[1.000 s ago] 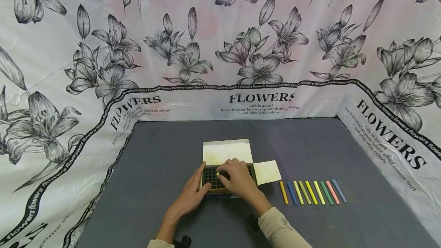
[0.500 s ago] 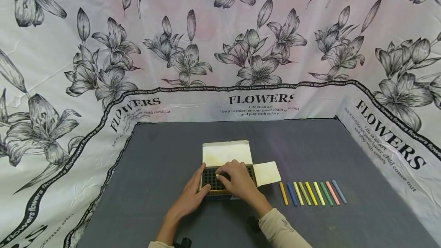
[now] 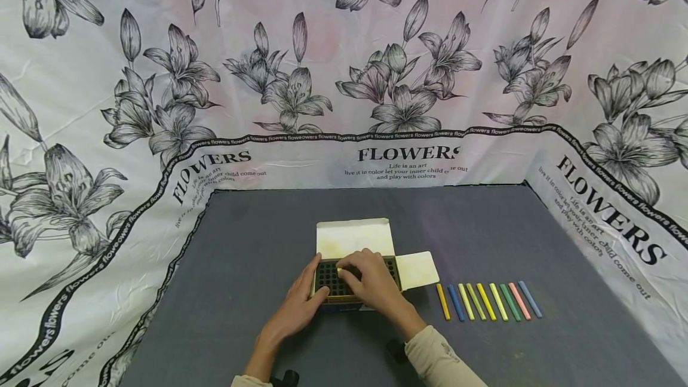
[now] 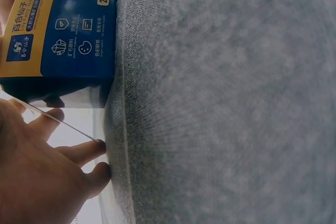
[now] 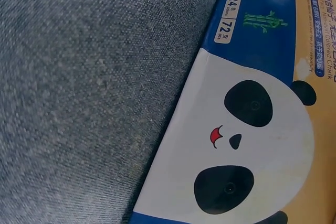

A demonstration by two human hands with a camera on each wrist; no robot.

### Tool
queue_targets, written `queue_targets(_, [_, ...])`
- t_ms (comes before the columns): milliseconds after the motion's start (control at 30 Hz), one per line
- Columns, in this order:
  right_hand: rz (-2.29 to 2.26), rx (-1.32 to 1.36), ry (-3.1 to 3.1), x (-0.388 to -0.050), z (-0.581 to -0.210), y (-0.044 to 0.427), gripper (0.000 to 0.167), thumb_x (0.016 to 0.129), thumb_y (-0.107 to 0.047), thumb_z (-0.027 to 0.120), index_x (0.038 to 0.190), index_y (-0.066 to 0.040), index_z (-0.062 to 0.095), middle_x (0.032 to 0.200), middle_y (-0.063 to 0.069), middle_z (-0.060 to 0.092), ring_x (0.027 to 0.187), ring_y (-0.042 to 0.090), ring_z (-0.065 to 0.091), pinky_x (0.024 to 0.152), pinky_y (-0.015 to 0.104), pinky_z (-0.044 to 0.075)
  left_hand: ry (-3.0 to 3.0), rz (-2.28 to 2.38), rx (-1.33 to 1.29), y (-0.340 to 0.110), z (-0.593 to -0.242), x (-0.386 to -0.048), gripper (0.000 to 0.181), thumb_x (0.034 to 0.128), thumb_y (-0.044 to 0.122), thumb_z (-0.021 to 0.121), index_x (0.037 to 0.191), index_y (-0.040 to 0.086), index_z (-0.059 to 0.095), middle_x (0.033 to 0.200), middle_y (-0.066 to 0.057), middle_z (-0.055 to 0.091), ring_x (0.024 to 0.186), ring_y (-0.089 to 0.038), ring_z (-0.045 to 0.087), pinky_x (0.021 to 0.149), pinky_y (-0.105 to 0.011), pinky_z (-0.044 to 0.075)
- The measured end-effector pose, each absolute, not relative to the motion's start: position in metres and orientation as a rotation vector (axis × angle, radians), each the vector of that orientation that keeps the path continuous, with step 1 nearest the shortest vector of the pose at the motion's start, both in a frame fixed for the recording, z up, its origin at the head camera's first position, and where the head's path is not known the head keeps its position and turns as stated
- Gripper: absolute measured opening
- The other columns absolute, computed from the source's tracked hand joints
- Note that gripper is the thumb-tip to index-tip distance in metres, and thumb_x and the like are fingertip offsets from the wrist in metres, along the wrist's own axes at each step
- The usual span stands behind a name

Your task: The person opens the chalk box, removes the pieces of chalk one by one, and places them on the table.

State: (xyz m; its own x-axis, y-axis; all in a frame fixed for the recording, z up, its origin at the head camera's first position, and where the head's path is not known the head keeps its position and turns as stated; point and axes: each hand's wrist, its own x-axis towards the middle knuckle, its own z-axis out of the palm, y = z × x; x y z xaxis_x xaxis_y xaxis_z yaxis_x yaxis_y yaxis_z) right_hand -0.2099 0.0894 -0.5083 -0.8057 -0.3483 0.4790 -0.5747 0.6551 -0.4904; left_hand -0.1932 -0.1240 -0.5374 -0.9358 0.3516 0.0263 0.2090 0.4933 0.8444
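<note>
A cardboard chalk box [image 3: 340,300] stands with its lid flaps folded out, and its top shows a dark grid of holes [image 3: 328,278]. My left hand [image 3: 295,298] rests along the box's left side, thumb at the near corner. In the left wrist view, the fingers [image 4: 86,153] of that hand are spread beside a thin flap edge. My right hand [image 3: 373,279] is over the grid and pinches a small yellow chalk stick [image 3: 340,269], mostly hidden by the fingers. Beneath the right wrist camera, the box's panda front [image 5: 262,150] fills the right part; the right fingers are out of that view.
To the right of the box, several chalk sticks lie in a row, from an orange stick [image 3: 443,301] to a blue stick [image 3: 530,299]. A white side flap [image 3: 418,270] juts toward them. The back flap [image 3: 353,237] lies behind the box on the grey table [image 3: 258,226].
The yellow chalk's tip shows less between the right fingers than a second ago. Both hands keep nearly the same place, and the row of sticks is unchanged.
</note>
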Motion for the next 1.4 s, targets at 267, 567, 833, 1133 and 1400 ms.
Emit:
queue_targets(267, [1.069, 0.745, -2.490, -0.210, -0.506, 0.091, 0.015, 0.094, -0.016, 0.074, 0.108, -0.014, 0.077, 0.091, -0.005, 0.071, 0.072, 0.009, 0.048, 0.072, 0.027, 0.036, 2.582, 1.430, 0.487, -0.124, -0.537, -0.193, 0.072, 0.1061, 0.037, 0.052, 0.166, 0.030, 0.012, 0.171, -0.008, 0.018, 0.157, -0.042, 0.018, 0.114, -0.075, 0.022])
queue_targets(567, [1.160, 0.771, -2.422, -0.211, -0.504, 0.092, 0.015, 0.093, -0.016, 0.075, 0.107, -0.012, 0.075, 0.084, -0.007, 0.067, 0.072, 0.011, 0.050, 0.074, 0.029, 0.037, 2.573, 1.429, 0.480, -0.124, -0.538, -0.193, 0.072, 0.1065, 0.037, 0.051, 0.166, 0.029, 0.011, 0.172, -0.007, 0.017, 0.157, -0.041, 0.018, 0.115, -0.074, 0.022])
queue_targets(833, [1.242, 0.768, -2.374, -0.211, -0.496, 0.096, 0.010, 0.092, -0.014, 0.075, 0.102, -0.012, 0.075, 0.085, -0.007, 0.069, 0.076, 0.012, 0.053, 0.077, 0.033, 0.035, 2.571, 1.432, 0.492, -0.124, -0.539, -0.194, 0.072, 0.1067, 0.037, 0.051, 0.166, 0.028, 0.010, 0.171, -0.008, 0.017, 0.157, -0.041, 0.019, 0.115, -0.073, 0.023])
queue_targets(1133, [1.286, 0.653, -2.325, -0.204, -0.479, 0.111, 0.016, 0.092, -0.015, 0.076, 0.108, -0.011, 0.075, 0.093, -0.002, 0.070, 0.080, 0.010, 0.058, 0.082, 0.036, 0.042, 2.575, 1.419, 0.492, -0.123, -0.538, -0.194, 0.072, 0.1067, 0.038, 0.050, 0.166, 0.028, 0.010, 0.172, -0.007, 0.016, 0.157, -0.040, 0.019, 0.115, -0.073, 0.022])
queue_targets(1400, [1.309, 0.546, -2.237, -0.201, -0.469, 0.132, 0.015, 0.089, -0.008, 0.077, 0.103, -0.011, 0.074, 0.093, 0.000, 0.072, 0.078, 0.006, 0.056, 0.084, 0.038, 0.033, 2.568, 1.421, 0.501, -0.124, -0.537, -0.193, 0.072, 0.1069, 0.035, 0.051, 0.166, 0.027, 0.010, 0.172, -0.008, 0.015, 0.157, -0.040, 0.017, 0.116, -0.072, 0.022])
